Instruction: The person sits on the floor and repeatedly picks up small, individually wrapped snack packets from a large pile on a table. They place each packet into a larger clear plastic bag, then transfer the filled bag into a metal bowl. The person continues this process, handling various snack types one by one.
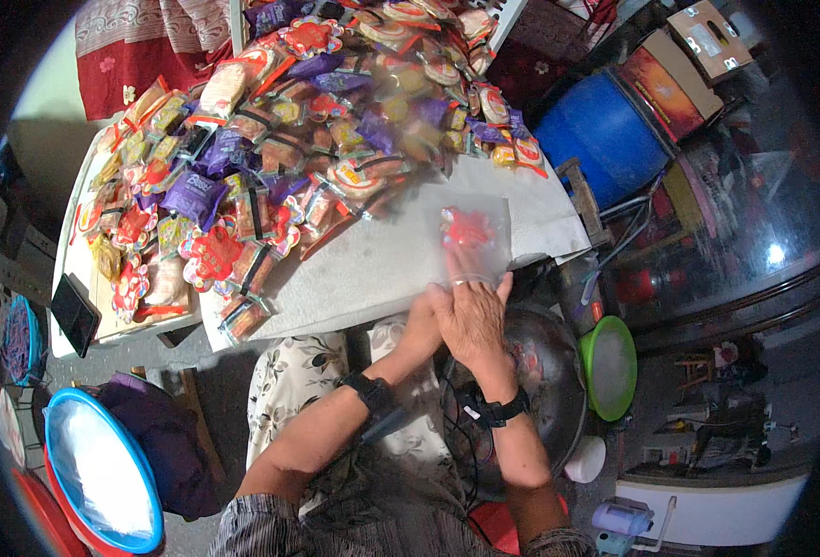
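A clear plastic bag (497, 240) is at the front right edge of the white-covered table (368, 261). Through its blurred film shows a red flower-shaped packet (467, 226). The fingers of my right hand (476, 320) reach into the bag's near end, with the thumb and little finger spread; whether they grip the packet is unclear. Close against it, my left hand (420, 320) pinches the near edge of the bag, its fingertips partly hidden by the right hand. Beyond both hands lies a large heap of wrapped snacks, among them purple packets (194, 198) and red flower-shaped packets (218, 250).
A black phone (75, 315) rests on the table's left corner. At lower left stands a blue-rimmed basin (103, 470) of clear plastic. To my right are a dark metal basin (545, 390), a green basin (611, 369) and a blue barrel (601, 139) beside cardboard boxes (671, 87).
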Action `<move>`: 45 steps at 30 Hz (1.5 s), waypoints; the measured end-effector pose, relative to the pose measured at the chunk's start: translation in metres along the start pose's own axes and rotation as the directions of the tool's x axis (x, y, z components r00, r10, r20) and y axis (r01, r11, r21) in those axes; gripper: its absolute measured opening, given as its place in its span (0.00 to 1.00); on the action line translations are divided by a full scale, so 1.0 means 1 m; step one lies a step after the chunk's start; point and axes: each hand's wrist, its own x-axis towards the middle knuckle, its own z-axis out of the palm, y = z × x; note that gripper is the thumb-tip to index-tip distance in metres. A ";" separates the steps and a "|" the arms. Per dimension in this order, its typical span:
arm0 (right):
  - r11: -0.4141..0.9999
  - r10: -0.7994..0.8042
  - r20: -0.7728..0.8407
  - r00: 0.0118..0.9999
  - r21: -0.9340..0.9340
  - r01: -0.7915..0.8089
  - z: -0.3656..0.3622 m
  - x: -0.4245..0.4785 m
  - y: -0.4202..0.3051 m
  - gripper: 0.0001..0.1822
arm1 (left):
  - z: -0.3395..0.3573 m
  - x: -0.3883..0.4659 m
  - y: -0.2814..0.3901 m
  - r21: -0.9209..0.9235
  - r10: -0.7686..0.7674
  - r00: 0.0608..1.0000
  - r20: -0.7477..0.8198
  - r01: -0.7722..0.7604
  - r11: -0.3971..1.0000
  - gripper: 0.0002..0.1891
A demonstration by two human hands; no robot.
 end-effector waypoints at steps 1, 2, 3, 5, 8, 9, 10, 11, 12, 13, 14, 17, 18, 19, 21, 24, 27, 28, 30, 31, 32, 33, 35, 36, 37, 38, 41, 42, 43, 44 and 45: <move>0.999 -0.023 0.007 1.000 0.027 0.023 0.006 0.000 0.001 0.32 | 0.001 0.000 -0.002 -0.006 0.020 1.000 -0.023 -0.020 1.000 0.10; 0.999 -0.025 0.014 1.000 0.045 0.025 0.008 0.002 0.002 0.32 | 0.003 0.001 -0.007 0.000 0.053 0.998 -0.031 -0.053 0.999 0.09; 0.997 -0.030 0.021 0.999 0.066 0.028 0.010 0.003 0.003 0.33 | 0.003 0.003 -0.008 0.010 0.089 0.995 -0.041 -0.088 0.996 0.09; 0.995 0.006 0.035 0.999 0.095 -0.009 0.010 0.011 0.004 0.33 | 0.002 0.001 -0.010 0.011 0.079 0.996 -0.031 -0.079 0.997 0.09; 0.986 0.079 0.044 0.996 0.143 -0.085 0.004 0.020 0.009 0.35 | 0.000 0.001 0.000 -0.010 -0.052 0.997 0.065 0.053 0.999 0.09; 0.981 0.099 0.046 0.994 0.163 -0.105 0.003 0.023 0.009 0.36 | -0.004 0.002 -0.004 -0.005 -0.100 0.989 0.110 0.101 0.995 0.09; 0.975 0.118 0.049 0.992 0.183 -0.125 0.001 0.026 0.010 0.36 | -0.007 0.003 -0.006 0.002 -0.147 0.977 0.154 0.149 0.989 0.10; 0.969 0.137 0.052 0.989 0.202 -0.145 0.000 0.028 0.010 0.37 | -0.007 0.004 -0.009 -0.008 -0.155 0.979 0.135 0.158 0.987 0.09; 0.973 0.138 -0.038 0.990 0.190 -0.128 0.008 0.030 0.012 0.37 | -0.004 0.004 -0.009 -0.019 -0.164 0.980 0.118 0.167 0.986 0.10; 0.976 0.140 -0.051 0.989 0.174 -0.129 0.012 0.030 0.015 0.37 | -0.002 0.004 -0.009 -0.029 -0.172 0.980 0.101 0.175 0.984 0.10; 0.979 0.142 -0.064 0.988 0.159 -0.131 0.015 0.029 0.018 0.37 | -0.002 0.004 -0.009 0.004 -0.151 0.983 0.107 0.151 0.988 0.10; 0.990 0.069 -0.122 0.990 0.133 -0.052 0.022 0.025 0.016 0.37 | -0.004 0.002 -0.005 0.055 -0.090 0.991 0.099 0.085 0.995 0.10; 0.991 0.042 -0.124 0.991 0.131 -0.026 0.020 0.022 0.015 0.37 | -0.003 0.001 -0.001 0.031 -0.065 0.994 0.091 0.062 0.998 0.10; 0.992 0.016 -0.126 0.992 0.129 0.000 0.019 0.021 0.015 0.37 | -0.001 -0.001 0.001 0.008 -0.040 0.996 0.082 0.040 0.999 0.10; 0.984 0.037 -0.078 0.996 0.176 -0.023 0.017 0.028 0.018 0.37 | -0.001 0.002 -0.009 0.029 -0.091 0.992 0.083 0.089 0.996 0.10; 0.981 0.074 -0.037 0.997 0.183 -0.066 0.019 0.036 0.020 0.37 | 0.004 0.003 -0.009 -0.006 -0.092 0.996 0.004 0.092 0.996 0.09; 0.984 0.064 -0.089 0.994 0.170 -0.048 0.015 0.036 0.018 0.36 | 0.006 0.004 0.002 0.024 -0.089 0.996 -0.015 0.090 0.996 0.09; 0.985 0.049 -0.117 0.992 0.171 -0.029 0.013 0.033 0.016 0.35 | 0.005 0.003 0.003 0.054 -0.095 0.995 -0.010 0.096 0.994 0.09; 0.985 0.006 -0.110 0.994 0.172 0.013 0.011 0.024 0.011 0.35 | 0.005 0.004 -0.009 0.015 0.017 0.999 -0.041 -0.017 1.000 0.10; 0.984 -0.016 -0.104 0.994 0.173 0.034 0.010 0.018 0.009 0.35 | 0.004 0.004 -0.015 -0.002 0.071 0.996 -0.060 -0.072 0.997 0.10; 0.993 -0.028 -0.047 0.998 0.116 0.033 0.009 0.013 0.007 0.34 | 0.002 0.004 -0.021 -0.017 0.062 0.995 -0.079 -0.063 0.998 0.11; 0.992 -0.036 -0.023 0.999 0.120 0.039 0.006 0.006 0.006 0.34 | 0.002 0.004 -0.018 0.030 0.082 0.994 -0.071 -0.080 0.996 0.11; 0.990 -0.059 0.025 0.998 0.130 0.055 -0.004 -0.008 0.001 0.34 | 0.001 0.006 -0.012 0.123 0.122 0.991 -0.057 -0.114 0.986 0.12; 0.987 -0.087 -0.022 0.996 0.137 0.089 -0.005 -0.015 -0.003 0.33 | 0.000 0.004 -0.009 0.062 0.065 0.997 -0.037 -0.063 0.996 0.11; 0.986 -0.108 -0.033 0.994 0.126 0.111 -0.006 -0.021 -0.003 0.33 | 0.000 0.002 -0.005 0.000 0.011 1.000 -0.015 -0.011 1.000 0.11; 0.984 -0.130 -0.043 0.991 0.115 0.134 -0.008 -0.025 0.000 0.32 | 0.001 0.001 -0.004 -0.060 -0.041 0.999 0.009 0.042 0.997 0.11; 0.963 -0.230 -0.098 0.968 0.122 0.241 -0.011 -0.039 -0.006 0.30 | -0.001 0.004 -0.026 -0.162 -0.100 0.994 0.032 0.104 0.981 0.09; 0.948 -0.251 -0.123 0.960 0.170 0.269 -0.012 -0.042 -0.004 0.29 | 0.002 0.002 -0.016 -0.147 -0.077 0.997 0.003 0.076 0.986 0.08; 0.929 -0.272 -0.150 0.951 0.216 0.299 -0.013 -0.044 -0.004 0.28 | -0.001 0.002 -0.014 -0.114 -0.066 0.997 0.033 0.070 0.991 0.08; 0.901 -0.284 -0.228 0.931 0.268 0.340 -0.016 -0.045 -0.008 0.22 | 0.003 0.003 -0.016 -0.149 -0.027 1.000 0.007 0.027 0.988 0.08; 0.887 -0.283 -0.224 0.932 0.307 0.343 -0.021 -0.045 -0.015 0.21 | 0.007 0.004 -0.019 -0.183 0.014 1.000 -0.021 -0.017 0.983 0.09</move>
